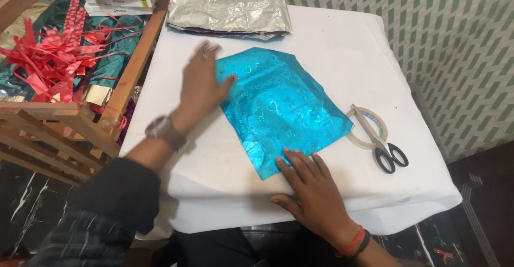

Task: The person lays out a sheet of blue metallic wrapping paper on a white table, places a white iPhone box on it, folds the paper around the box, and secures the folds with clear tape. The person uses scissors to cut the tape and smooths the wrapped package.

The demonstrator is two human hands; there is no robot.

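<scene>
**Foil sheet being pressed flat, and liable to slip**

White cloth is covering the table (332,37), where a shiny turquoise heart-patterned foil sheet (278,106) is lying centrally. The left hand (201,88) is pressing its left edge, fingers spread flat, grasping nothing; the right hand (310,189) is pinning the near corner likewise. Uneven pressure could be creasing or sliding the slick foil toward the black-handled scissors (383,144).

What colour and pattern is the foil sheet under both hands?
Shiny turquoise foil sheet with a faint heart pattern, seen in the head view.
</scene>
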